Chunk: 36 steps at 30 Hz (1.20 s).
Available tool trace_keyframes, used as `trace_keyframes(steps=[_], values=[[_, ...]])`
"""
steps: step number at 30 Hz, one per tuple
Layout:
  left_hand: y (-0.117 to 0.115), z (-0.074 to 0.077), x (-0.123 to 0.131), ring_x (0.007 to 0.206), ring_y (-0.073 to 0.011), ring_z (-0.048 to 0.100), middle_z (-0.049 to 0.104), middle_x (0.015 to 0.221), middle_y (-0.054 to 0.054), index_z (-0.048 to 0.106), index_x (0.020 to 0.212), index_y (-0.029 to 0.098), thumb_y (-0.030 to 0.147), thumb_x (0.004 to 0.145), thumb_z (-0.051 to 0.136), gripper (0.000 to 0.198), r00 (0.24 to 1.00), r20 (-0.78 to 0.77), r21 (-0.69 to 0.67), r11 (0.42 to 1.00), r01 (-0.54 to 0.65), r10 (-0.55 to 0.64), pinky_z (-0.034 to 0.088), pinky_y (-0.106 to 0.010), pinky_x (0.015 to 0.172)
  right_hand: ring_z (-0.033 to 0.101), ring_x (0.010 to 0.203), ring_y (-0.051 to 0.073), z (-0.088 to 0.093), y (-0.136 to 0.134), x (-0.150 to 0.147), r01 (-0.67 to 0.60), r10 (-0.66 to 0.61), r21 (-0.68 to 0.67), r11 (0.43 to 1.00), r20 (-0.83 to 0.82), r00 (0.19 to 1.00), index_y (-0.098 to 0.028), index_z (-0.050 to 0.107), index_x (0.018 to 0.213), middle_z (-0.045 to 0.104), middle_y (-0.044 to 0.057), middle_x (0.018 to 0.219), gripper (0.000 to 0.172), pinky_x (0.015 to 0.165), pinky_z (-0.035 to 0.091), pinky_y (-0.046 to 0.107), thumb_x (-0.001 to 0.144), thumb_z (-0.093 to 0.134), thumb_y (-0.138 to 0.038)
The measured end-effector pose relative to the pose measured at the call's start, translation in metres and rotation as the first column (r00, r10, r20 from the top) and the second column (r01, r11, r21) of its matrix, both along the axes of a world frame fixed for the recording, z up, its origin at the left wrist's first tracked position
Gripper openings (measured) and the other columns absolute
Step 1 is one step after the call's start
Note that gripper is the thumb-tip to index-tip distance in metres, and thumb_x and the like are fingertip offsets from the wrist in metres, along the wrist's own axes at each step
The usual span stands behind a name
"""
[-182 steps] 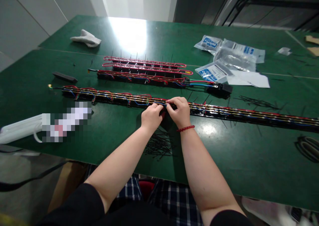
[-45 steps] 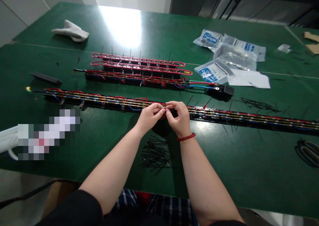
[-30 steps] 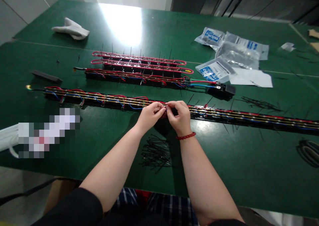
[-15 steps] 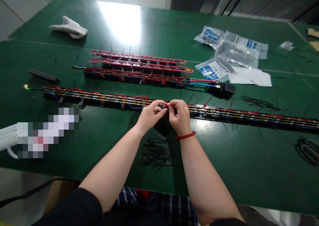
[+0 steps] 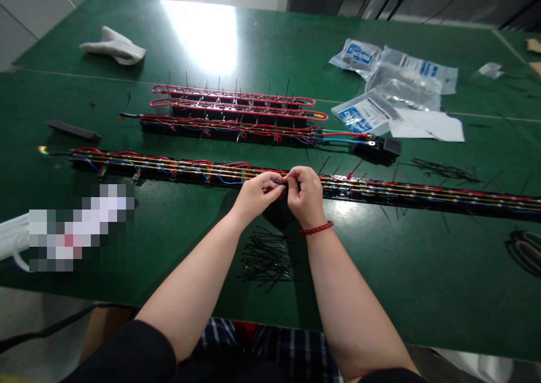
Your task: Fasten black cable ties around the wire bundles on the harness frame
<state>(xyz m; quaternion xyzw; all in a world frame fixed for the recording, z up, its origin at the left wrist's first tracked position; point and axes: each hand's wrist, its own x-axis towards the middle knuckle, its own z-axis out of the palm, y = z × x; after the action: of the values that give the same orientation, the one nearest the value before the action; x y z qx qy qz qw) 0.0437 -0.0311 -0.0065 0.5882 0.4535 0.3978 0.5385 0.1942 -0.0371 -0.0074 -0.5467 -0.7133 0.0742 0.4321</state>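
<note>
A long black strip (image 5: 422,200) with red, blue and yellow wires along it runs across the table under both hands. My left hand (image 5: 258,197) is closed at the strip's middle, its thumb and fingers bent toward the wires. Close beside it, my right hand (image 5: 306,196) is pinched, its fingertips nearly meeting the left ones. Whatever the fingertips hold is too small and hidden to make out. Thin black cable ties (image 5: 325,166) stick up from the strip just right of the hands. Nearer to me, between my forearms, lies a loose pile of black cable ties (image 5: 268,259).
Behind are a shorter wired strip (image 5: 228,130) and black pieces with looped red tubes (image 5: 240,97). Plastic bags (image 5: 366,112) and white paper (image 5: 435,125) lie at back right, a white glove (image 5: 114,46) at back left. More cable ties (image 5: 448,170) and scissor-like handles (image 5: 530,250) are at right.
Both hands stay at the same place on the strip, with only slight finger movement. The right hand has tilted a little; the view has shifted slightly.
</note>
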Motion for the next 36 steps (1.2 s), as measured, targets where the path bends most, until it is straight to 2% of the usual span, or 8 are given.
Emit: trace_keyframes(steps=[7,12,18,23,29,33,34,36], values=[[-0.001,0.002,0.0,0.063,-0.0101,0.067,0.07,0.07,0.003,0.066,0.096,0.018,0.026,0.083,0.063,0.016,1.0,-0.015,0.002,1.0,-0.015,0.015,0.052,-0.02,0.065,0.058,0.08,0.022,-0.001,0.0,-0.001,0.014,-0.015,-0.018,1.0,-0.016,1.0,-0.024,0.05,0.087,0.062,0.004,0.082,0.01,0.076,0.045,0.038,0.092,0.045,-0.017],[0.0,0.0,0.0,0.063,-0.0096,0.067,0.069,0.069,0.003,0.067,0.095,0.018,0.018,0.08,0.059,0.017,0.998,-0.054,0.037,0.999,-0.014,0.016,0.052,-0.019,0.066,0.059,0.082,0.022,-0.002,-0.001,-0.001,-0.002,0.002,-0.014,1.0,-0.043,0.999,-0.024,0.051,0.087,0.064,0.004,0.084,0.009,0.078,0.046,0.038,0.092,0.047,-0.018],[0.001,-0.004,0.0,0.062,-0.0088,0.065,0.069,0.07,0.005,0.07,0.097,0.021,0.012,0.077,0.056,0.025,0.996,-0.088,0.054,0.998,-0.026,0.03,0.052,-0.019,0.065,0.063,0.09,0.022,0.003,-0.006,0.0,-0.065,0.066,0.011,0.998,-0.077,0.995,-0.024,0.058,0.102,0.07,0.003,0.088,0.017,0.086,0.048,0.038,0.094,0.045,-0.017],[0.003,-0.007,-0.001,0.06,-0.0083,0.064,0.067,0.066,0.006,0.069,0.094,0.022,0.011,0.075,0.057,0.025,0.995,-0.097,0.075,0.997,-0.018,0.026,0.051,-0.018,0.064,0.064,0.091,0.021,0.012,-0.017,0.005,-0.105,0.105,-0.008,0.994,-0.059,0.993,-0.022,0.064,0.094,0.07,0.004,0.093,0.015,0.084,0.051,0.036,0.083,0.058,-0.015],[-0.001,-0.003,0.0,0.061,-0.0111,0.068,0.067,0.063,0.006,0.066,0.091,0.023,0.018,0.079,0.061,0.014,0.995,-0.097,0.092,0.996,0.004,0.005,0.051,-0.019,0.06,0.062,0.09,0.022,0.018,-0.034,0.006,-0.028,0.028,-0.014,1.0,0.002,1.0,-0.022,0.066,0.086,0.07,0.005,0.088,0.011,0.085,0.05,0.037,0.091,0.056,-0.019],[-0.008,0.0,-0.003,0.054,-0.0104,0.063,0.066,0.064,0.006,0.062,0.094,0.023,0.025,0.082,0.062,0.011,0.987,-0.134,0.267,0.963,-0.048,0.087,0.048,-0.02,0.055,0.062,0.091,0.022,0.015,-0.046,-0.003,0.051,-0.052,-0.046,0.998,-0.006,0.999,-0.02,0.066,0.085,0.07,0.007,0.09,0.011,0.086,0.049,0.038,0.091,0.056,-0.019],[-0.009,0.001,-0.004,0.056,-0.0108,0.063,0.067,0.068,0.004,0.062,0.094,0.022,0.025,0.084,0.061,0.011,0.979,-0.151,0.35,0.933,-0.077,0.137,0.048,-0.021,0.056,0.062,0.09,0.022,0.013,-0.049,-0.005,0.062,-0.063,-0.062,0.996,-0.024,0.998,-0.02,0.066,0.085,0.07,0.007,0.09,0.011,0.086,0.05,0.037,0.091,0.057,-0.019],[-0.01,0.003,-0.007,0.066,-0.0132,0.064,0.07,0.076,0.001,0.063,0.092,0.021,0.024,0.086,0.058,0.009,0.938,-0.205,0.539,0.832,-0.131,0.28,0.05,-0.025,0.065,0.062,0.09,0.022,0.009,-0.052,-0.009,0.063,-0.068,-0.096,0.993,-0.053,0.996,-0.02,0.067,0.085,0.07,0.007,0.09,0.011,0.085,0.051,0.037,0.09,0.057,-0.019]])
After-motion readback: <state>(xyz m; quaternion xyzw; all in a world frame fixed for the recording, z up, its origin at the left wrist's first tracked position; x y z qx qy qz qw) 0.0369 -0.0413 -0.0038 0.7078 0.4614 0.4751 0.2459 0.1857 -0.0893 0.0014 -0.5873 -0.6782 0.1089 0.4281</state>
